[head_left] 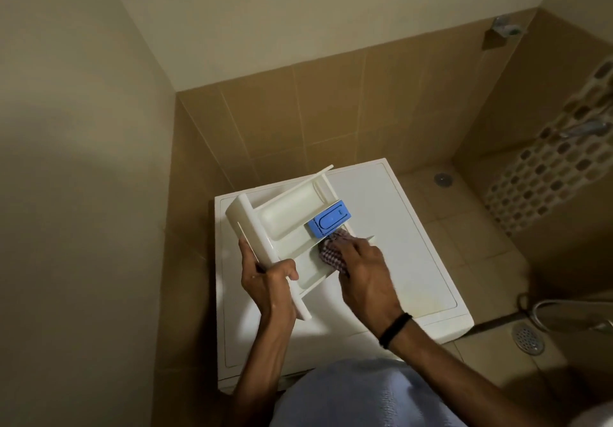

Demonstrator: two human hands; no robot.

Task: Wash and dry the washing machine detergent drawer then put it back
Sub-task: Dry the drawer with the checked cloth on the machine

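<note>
From my remote station I see a white washing machine [398,227] whose flat top lies under the white detergent drawer [292,207], which is held tilted just above it. The drawer has an open, bare long compartment and a blue insert [328,219] whose markings are too small to read. My left hand [265,280] clasps the drawer's front panel [252,237]. My right hand [365,270], fingers nearly straight, presses a checked cloth [331,254] into the near compartment.
</note>
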